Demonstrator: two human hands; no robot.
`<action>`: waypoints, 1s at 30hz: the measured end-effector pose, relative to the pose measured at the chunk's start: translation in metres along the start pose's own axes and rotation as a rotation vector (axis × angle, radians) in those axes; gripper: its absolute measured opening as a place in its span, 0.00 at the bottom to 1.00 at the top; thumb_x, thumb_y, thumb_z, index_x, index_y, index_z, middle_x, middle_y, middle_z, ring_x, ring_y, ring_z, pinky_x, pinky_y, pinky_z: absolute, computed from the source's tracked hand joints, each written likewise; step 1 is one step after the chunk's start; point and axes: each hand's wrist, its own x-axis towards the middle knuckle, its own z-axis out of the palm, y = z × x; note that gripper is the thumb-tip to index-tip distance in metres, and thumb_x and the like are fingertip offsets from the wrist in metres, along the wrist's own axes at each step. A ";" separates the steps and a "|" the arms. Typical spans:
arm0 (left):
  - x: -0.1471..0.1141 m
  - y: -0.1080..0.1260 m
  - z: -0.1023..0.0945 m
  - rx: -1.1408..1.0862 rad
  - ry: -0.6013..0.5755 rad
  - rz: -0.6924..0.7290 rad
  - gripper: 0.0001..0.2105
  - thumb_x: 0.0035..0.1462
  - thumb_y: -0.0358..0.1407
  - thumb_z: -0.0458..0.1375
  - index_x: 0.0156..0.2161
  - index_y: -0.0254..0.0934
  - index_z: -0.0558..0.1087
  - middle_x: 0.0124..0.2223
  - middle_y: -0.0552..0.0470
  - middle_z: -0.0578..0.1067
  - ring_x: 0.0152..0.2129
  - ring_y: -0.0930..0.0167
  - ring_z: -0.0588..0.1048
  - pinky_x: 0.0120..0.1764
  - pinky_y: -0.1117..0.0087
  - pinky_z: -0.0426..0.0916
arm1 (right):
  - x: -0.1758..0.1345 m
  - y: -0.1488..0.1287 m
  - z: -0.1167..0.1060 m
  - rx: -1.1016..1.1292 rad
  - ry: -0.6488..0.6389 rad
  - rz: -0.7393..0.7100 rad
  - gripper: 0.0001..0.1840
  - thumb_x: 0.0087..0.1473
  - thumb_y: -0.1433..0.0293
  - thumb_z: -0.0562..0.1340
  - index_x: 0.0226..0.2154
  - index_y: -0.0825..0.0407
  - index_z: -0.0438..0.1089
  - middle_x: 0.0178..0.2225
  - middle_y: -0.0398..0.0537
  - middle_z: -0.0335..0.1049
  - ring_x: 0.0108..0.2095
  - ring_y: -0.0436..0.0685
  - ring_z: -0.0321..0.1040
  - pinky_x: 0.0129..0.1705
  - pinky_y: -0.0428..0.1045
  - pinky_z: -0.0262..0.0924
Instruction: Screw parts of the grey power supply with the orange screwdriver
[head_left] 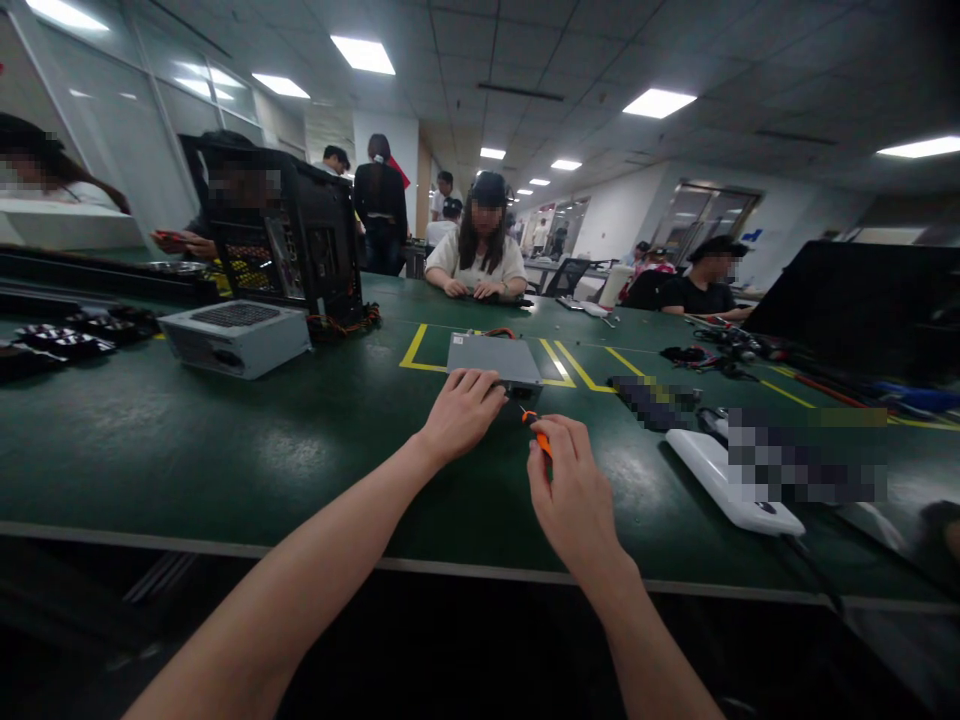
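A flat grey metal power supply point(493, 357) lies on the green table point(322, 520), with wires at its far side. My left hand point(463, 410) is at its near edge, fingers bent together over that edge; the thumb is hidden. In my right hand point(574, 480) is an orange-handled screwdriver point(541, 440), pinched between thumb and fingers. Its thin shaft points towards the power supply's near side by my left fingertips. Whether the tip touches the metal I cannot tell.
To the left stand a larger power supply point(240, 345) and an open black computer case point(289, 235). A white device point(731, 480) lies at right, before a dark monitor point(862, 300). Yellow tape point(415, 345) marks the table. Across it sits a person point(480, 245).
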 end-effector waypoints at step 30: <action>0.005 0.006 0.029 -0.147 0.072 -0.412 0.12 0.52 0.35 0.55 0.43 0.40 0.65 0.44 0.48 0.65 0.43 0.64 0.63 0.48 0.62 0.55 | -0.003 0.003 0.000 -0.252 -0.019 0.092 0.14 0.58 0.63 0.47 0.40 0.51 0.62 0.34 0.49 0.68 0.25 0.54 0.67 0.21 0.47 0.57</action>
